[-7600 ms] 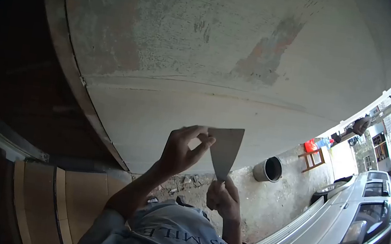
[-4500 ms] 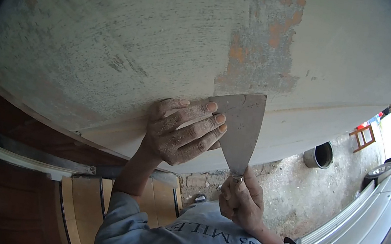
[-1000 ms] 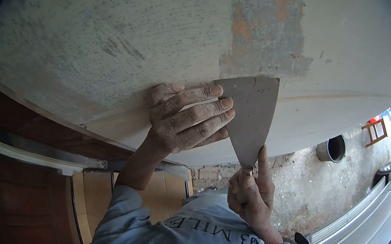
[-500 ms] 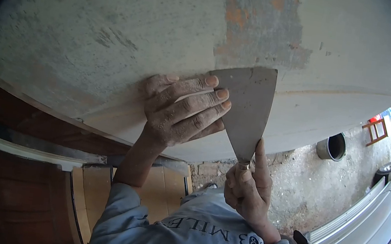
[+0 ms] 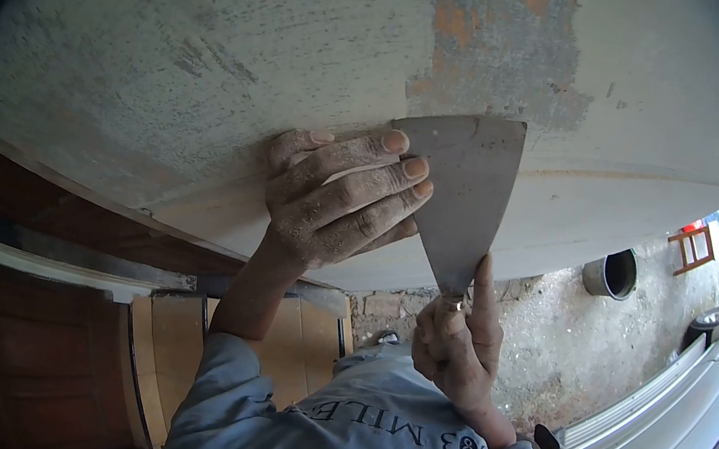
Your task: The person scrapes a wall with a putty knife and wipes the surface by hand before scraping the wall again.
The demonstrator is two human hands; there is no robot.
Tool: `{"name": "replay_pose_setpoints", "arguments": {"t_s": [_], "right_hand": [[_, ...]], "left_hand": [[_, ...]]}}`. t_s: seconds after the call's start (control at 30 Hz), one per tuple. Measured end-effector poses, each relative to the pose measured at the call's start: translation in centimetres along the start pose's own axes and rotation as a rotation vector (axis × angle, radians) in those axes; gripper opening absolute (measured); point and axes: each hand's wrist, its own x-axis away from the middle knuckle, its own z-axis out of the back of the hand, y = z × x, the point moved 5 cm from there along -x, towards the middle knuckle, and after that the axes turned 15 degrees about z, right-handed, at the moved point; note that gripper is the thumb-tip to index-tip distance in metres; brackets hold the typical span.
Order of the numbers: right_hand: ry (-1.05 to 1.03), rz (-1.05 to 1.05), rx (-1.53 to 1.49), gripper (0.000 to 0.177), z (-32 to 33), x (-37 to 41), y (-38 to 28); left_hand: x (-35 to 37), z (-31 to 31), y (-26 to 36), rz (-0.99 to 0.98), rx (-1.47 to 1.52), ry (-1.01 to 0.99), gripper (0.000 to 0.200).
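Note:
My right hand is wrapped round the handle of a putty knife, its index finger stretched along the lower right of the blade. The broad grey blade lies against a pale painted surface, wide edge toward the top of the view. Dust covers my left hand; its fingers are stretched out and slightly apart, fingertips touching the blade's left edge. Just above the blade, a rough patch shows grey and orange where paint is gone.
A ridge line crosses the painted surface to the right. Below stand a dark bucket, a wooden stool and a silver car on rough ground. At lower left are a brown door and tan tiles.
The painted surface has shifted slightly right in view. The putty knife has moved a little right and up in the picture; both hands keep nearly the same pose.

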Motion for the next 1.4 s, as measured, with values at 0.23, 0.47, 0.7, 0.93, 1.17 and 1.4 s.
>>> {"name": "replay_pose_setpoints", "arguments": {"t_s": [0.23,0.47,0.7,0.93,1.17,1.4], "right_hand": [[0.080,-0.092,0.058,0.059,-0.1,-0.3,0.0],[0.031,-0.055,0.026,0.059,-0.2,-0.3,-0.3],[0.086,-0.084,0.025,0.058,-0.2,0.0,-0.3],[0.058,-0.040,0.034,0.058,-0.4,0.4,-0.3],[0.133,-0.047,0.024,0.061,-0.5,0.2,-0.2],[0.107,-0.046,0.047,0.060,-0.4,-0.1,-0.4]], "left_hand": [[0.6,-0.2,-0.1,-0.025,0.024,0.031,0.014],[0.5,-0.2,-0.2,0.005,0.010,0.019,0.013],[0.2,-0.2,-0.3,-0.019,0.005,-0.032,0.015],[0.8,-0.4,-0.3,-0.058,0.006,-0.051,0.016],[0.8,-0.5,-0.2,-0.056,-0.026,-0.037,0.014],[0.7,-0.6,-0.3,-0.069,-0.047,0.020,0.012]]}}
